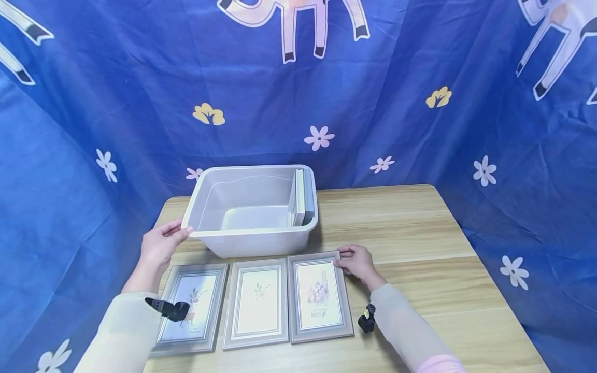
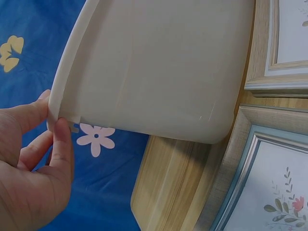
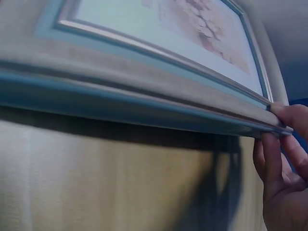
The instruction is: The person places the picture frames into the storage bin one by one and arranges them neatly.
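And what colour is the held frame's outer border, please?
Its outer border is greyish, clearest in right wrist view.

The one word that can be read is on the right-most picture frame (image 1: 319, 298) of the three, where the head view shows "freestyle" in dark, slim, lower-case letters (image 1: 325, 314) below the printed bunch of pink flowers (image 1: 317, 293). Just above that word runs a thinner, paler line of print (image 1: 320, 310), too small to make out. The left-most picture frame (image 1: 190, 295) also bears a tiny line of print (image 1: 195, 328) low on its sheet, beside the drawn chair (image 1: 187, 317); its letters are too small to tell. In the right wrist view, faint marks (image 3: 147, 3) at the upper edge of the sheet are too blurred to read.
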Tool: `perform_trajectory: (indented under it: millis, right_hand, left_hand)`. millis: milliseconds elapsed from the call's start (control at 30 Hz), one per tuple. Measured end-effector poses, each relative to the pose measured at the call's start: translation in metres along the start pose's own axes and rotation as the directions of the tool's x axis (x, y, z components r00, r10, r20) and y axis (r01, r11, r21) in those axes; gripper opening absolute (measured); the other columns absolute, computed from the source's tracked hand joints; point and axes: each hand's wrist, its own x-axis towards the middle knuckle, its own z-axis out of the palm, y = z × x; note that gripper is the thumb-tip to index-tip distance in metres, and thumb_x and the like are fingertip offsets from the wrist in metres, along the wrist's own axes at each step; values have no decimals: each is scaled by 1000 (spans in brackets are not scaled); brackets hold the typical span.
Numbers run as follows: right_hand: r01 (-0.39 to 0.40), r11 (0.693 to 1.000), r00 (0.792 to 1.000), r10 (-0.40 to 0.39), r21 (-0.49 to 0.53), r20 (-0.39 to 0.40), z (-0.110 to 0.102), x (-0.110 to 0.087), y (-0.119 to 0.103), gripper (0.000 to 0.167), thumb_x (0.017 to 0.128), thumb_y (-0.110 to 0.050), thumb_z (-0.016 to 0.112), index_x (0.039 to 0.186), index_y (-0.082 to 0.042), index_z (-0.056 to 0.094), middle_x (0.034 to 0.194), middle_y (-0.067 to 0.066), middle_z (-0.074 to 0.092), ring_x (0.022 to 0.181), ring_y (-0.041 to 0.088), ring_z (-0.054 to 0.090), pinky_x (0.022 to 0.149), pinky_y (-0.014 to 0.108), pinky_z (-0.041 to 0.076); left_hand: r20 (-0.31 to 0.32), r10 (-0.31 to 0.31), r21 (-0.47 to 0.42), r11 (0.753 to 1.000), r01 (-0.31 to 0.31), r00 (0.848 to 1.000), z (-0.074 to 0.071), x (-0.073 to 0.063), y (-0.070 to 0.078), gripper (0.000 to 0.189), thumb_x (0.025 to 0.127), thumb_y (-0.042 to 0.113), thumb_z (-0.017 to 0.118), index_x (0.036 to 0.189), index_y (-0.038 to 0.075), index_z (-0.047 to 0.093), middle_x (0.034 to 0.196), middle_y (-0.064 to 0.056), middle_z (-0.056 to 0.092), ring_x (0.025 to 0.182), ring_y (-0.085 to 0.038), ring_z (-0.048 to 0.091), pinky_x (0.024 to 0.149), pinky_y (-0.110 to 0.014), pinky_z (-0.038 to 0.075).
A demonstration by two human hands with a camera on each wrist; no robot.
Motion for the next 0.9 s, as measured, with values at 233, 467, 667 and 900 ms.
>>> perform_trajectory:
  millis: [233, 467, 667, 900]
  right_hand:
    - [-4, 999, 997, 0, 54, 82, -9, 5, -8, 42, 69, 6, 78, 109, 6, 66, 101, 19, 68, 90, 26, 67, 73, 32, 57]
    - [-8, 1000, 982, 3, 27, 190, -19, 9, -15, 44, 74, 2, 77, 115, 8, 63, 105, 20, 67, 91, 24, 67, 78, 32, 56]
    - [-57, 995, 960, 31, 83, 279, -27, 6, -24, 40, 80, 0, 73, 117, 10, 60, 96, 15, 69, 84, 19, 67, 80, 37, 55]
    - [-35, 993, 937, -5, 110, 349, -33, 5, -33, 37, 85, -4, 70, 117, 10, 59, 96, 12, 69, 85, 19, 66, 83, 40, 54]
  left_hand:
    - [-1, -4, -15, 1000, 4, 1000, 0, 0, -1, 60, 88, 19, 71, 136, -8, 46, 92, 13, 55, 78, 9, 54, 73, -9, 49]
    - [1, 6, 4, 1000, -6, 1000, 0, -2, 1, 59, 89, 19, 70, 136, -7, 46, 102, 4, 58, 79, 10, 54, 74, -9, 48]
    - [-4, -1, -8, 1000, 1, 1000, 0, -4, 4, 59, 89, 17, 70, 136, -8, 46, 97, 7, 57, 79, 10, 53, 74, -9, 48]
    - [-10, -7, -4, 1000, 7, 1000, 0, -3, 2, 59, 88, 18, 70, 136, -7, 46, 98, 7, 57, 80, 10, 53, 74, -9, 48]
